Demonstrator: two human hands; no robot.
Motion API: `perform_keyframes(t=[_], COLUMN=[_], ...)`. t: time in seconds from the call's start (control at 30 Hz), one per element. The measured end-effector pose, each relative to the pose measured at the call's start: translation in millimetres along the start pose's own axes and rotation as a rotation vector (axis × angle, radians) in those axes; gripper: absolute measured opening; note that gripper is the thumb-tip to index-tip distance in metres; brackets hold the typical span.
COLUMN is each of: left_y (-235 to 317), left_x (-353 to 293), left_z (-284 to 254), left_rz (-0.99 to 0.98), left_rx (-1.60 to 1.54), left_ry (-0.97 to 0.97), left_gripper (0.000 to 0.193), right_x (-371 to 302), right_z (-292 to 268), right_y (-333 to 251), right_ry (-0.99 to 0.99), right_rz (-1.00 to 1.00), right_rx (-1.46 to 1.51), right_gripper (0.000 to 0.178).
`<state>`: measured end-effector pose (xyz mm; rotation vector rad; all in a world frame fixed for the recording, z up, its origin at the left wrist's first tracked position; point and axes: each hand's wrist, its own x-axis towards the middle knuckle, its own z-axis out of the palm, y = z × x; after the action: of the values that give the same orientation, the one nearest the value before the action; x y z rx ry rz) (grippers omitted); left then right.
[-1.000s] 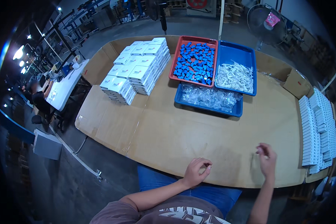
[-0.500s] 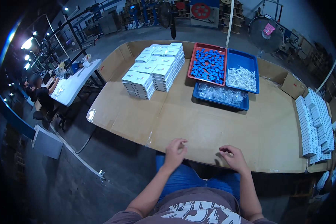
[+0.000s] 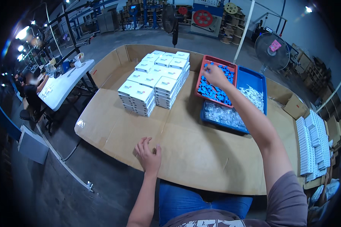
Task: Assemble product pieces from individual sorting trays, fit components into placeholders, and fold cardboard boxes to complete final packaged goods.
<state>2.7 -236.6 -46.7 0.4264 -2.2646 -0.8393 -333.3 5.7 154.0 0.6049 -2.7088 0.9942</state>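
Note:
My right hand (image 3: 216, 76) reaches out over the red tray (image 3: 198, 89) of small blue plastic pieces (image 3: 212, 90). Its fingers bend down at the pieces, and the fingertips are too small and covered to show whether they grip one. Above the cardboard surface near its front edge, my left hand (image 3: 149, 156) is open with fingers apart and nothing in it. Right of the red tray lies a blue tray (image 3: 263, 81) with slim white pieces (image 3: 252, 95). Clear plastic bags (image 3: 221, 113) fill a lower blue tray (image 3: 210, 122) in front, partly behind my right forearm.
Stacks of flat white boxes (image 3: 151, 79) stand left of the trays on the cardboard-covered table (image 3: 185, 151). More small white boxes (image 3: 312, 145) are piled at the right edge. A person (image 3: 34, 92) sits by a white table (image 3: 66, 85) at far left. Fans (image 3: 271, 51) stand behind.
My right hand has moved from the front edge forward to the red tray. My left hand has shifted left and opened. The view has tilted slightly.

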Motion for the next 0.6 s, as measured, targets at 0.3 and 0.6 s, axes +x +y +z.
perform_keyframes(t=[0.3, 0.6], left_y=[5, 12], left_x=[7, 22], left_z=[4, 7], left_rz=[-0.096, -0.110], left_rx=[0.074, 0.121], left_ry=[-0.109, -0.253], left_gripper=[0.057, 0.067], right_x=[200, 261], right_z=[82, 130], right_y=[65, 99], right_ry=[0.054, 0.103], right_rz=[0.342, 0.529], right_rx=[0.076, 0.250], right_gripper=[0.020, 0.074])
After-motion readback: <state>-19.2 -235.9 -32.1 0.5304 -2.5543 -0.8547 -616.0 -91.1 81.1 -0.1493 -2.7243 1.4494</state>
